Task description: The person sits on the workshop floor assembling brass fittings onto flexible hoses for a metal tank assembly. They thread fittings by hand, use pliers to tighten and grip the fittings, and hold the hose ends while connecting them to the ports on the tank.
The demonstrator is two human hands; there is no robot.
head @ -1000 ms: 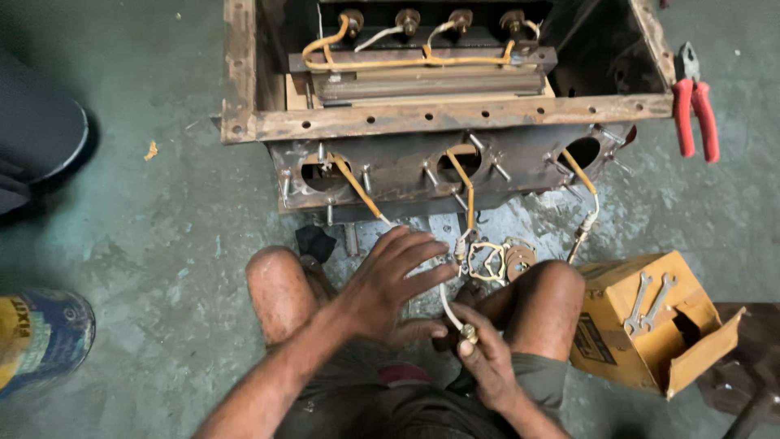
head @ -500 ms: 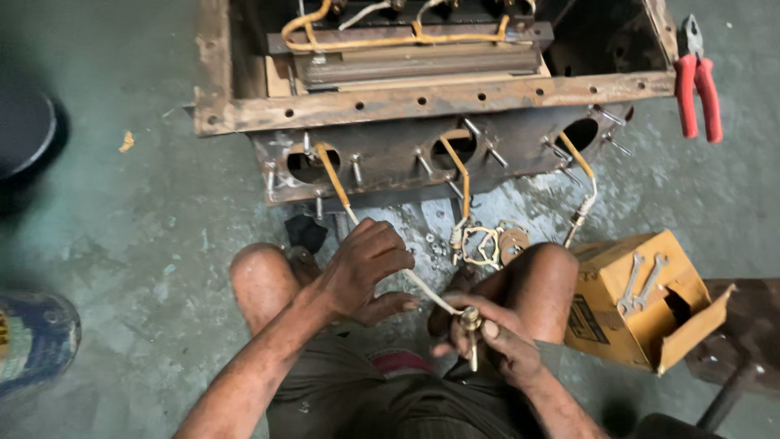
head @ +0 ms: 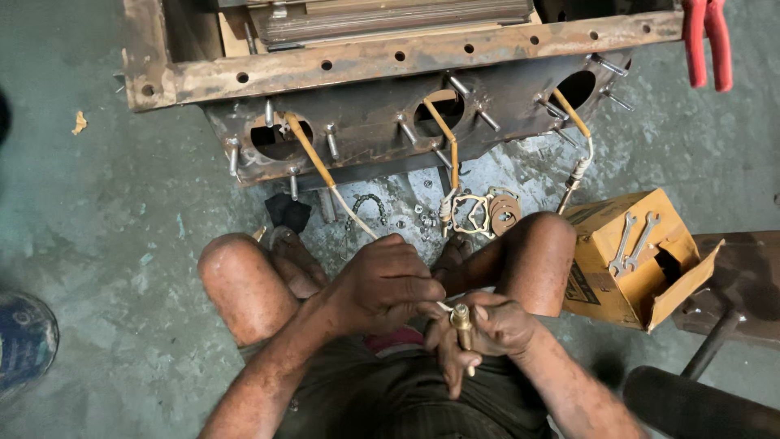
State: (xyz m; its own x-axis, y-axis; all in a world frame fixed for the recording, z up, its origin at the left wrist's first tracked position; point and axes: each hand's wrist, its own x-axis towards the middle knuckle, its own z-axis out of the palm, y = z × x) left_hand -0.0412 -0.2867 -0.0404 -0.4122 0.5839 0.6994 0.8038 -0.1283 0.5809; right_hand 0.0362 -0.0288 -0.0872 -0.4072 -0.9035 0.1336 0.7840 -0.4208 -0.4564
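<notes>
My left hand (head: 382,286) grips a pale sleeved lead wire (head: 325,172) that runs up into the left round hole of a rusty metal housing (head: 382,122). Just to its right, my right hand (head: 487,329) holds a small brass stud terminal (head: 461,317) upright at the wire's end. Both hands meet between my bare knees, low in the view. Two more yellow-sleeved leads (head: 447,138) hang from the middle and right holes. Brass gaskets and washers (head: 483,213) lie on the floor in front of my knees.
An open cardboard box (head: 638,260) with two spanners on it sits to the right. Red-handled pliers (head: 707,41) lie at the top right. Loose nuts and a chain are scattered on the concrete floor below the housing. A blue can (head: 24,341) stands at the left edge.
The view has dropped and drawn closer. My hands have moved together and down toward my lap, the left one pulling the wire end to the brass terminal in my right.
</notes>
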